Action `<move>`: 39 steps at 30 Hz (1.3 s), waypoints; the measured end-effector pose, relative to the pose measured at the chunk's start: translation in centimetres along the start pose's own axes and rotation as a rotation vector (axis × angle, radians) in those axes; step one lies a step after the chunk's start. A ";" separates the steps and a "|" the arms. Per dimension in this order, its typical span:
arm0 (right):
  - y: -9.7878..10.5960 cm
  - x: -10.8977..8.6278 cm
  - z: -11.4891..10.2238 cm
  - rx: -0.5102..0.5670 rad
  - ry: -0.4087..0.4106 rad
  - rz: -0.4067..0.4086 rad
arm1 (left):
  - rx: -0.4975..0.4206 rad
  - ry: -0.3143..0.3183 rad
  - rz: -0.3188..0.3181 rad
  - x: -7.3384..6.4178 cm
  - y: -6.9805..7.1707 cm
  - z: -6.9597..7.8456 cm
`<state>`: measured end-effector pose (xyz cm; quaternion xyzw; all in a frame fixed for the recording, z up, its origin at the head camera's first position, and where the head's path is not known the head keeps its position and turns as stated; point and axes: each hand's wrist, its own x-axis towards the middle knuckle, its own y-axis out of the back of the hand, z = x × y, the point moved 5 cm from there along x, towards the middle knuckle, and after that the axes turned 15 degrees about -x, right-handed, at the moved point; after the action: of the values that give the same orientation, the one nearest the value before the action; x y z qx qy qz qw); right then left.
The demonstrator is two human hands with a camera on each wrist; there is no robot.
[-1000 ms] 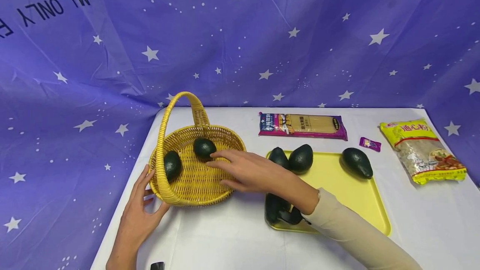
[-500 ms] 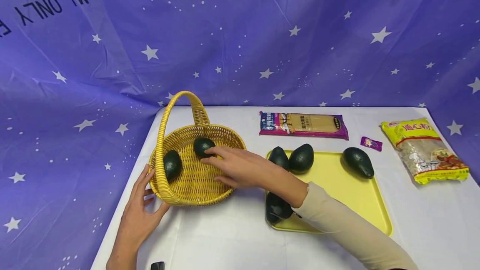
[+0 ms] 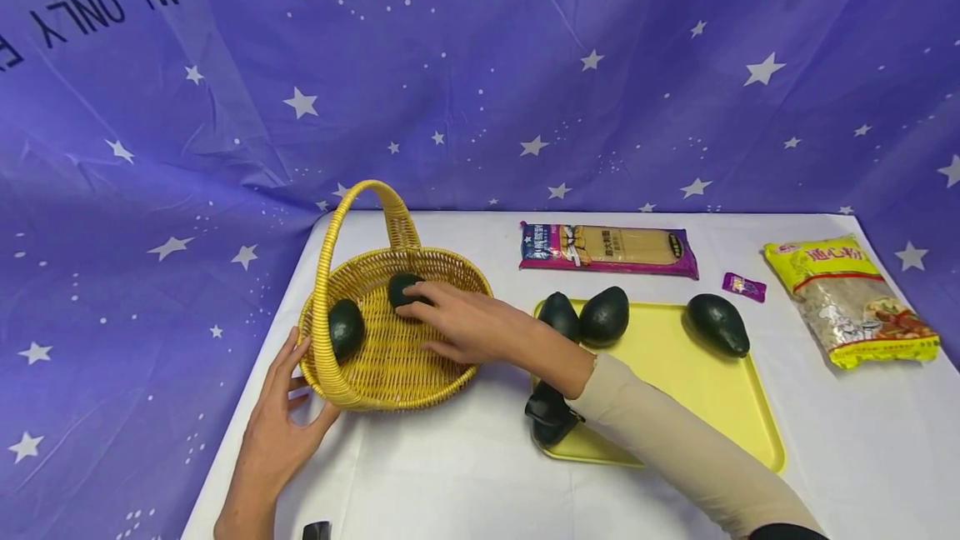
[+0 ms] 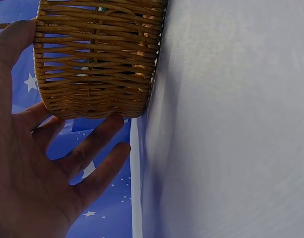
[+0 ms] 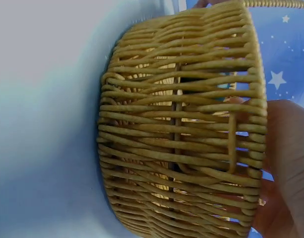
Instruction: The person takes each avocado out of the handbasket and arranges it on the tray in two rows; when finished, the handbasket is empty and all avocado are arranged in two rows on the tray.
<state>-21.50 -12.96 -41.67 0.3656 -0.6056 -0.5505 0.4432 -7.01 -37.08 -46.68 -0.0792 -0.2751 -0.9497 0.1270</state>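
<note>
A yellow wicker basket (image 3: pixel 397 382) with a tall handle stands on the table's left, holding two dark green avocados. My left hand (image 3: pixel 281 436) touches the basket's outer left side with spread fingers; the left wrist view shows its thumb (image 4: pixel 18 39) at the rim. Inside the basket, my right hand (image 3: pixel 468 323) reaches over the farther avocado (image 3: pixel 402 292), its fingertips lying over that fruit and its thumb apart from it. Near the handle's base lies the other avocado (image 3: pixel 346 330). Basket weave hides most of the right fingers in the right wrist view.
Right of the basket, a yellow tray (image 3: pixel 697 390) bears several avocados, one partly behind the right sleeve (image 3: pixel 667 432). Behind it lie a spaghetti pack (image 3: pixel 611 248) and a small purple packet (image 3: pixel 744 287). A yellow pasta bag (image 3: pixel 851 302) lies far right.
My right hand has moved a little left and away from me, so its fingers now cover more of the farther avocado. The left hand and basket stay in place.
</note>
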 end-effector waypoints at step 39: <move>-2.1 5.0 1.3 -0.105 -0.020 -0.152 | -0.029 -0.016 -0.007 0.1 0.0 -0.1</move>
<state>-24.57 -17.44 -43.08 0.3811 -0.5508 -0.6171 0.4129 -7.10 -37.12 -46.76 -0.0875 -0.2626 -0.9534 0.1203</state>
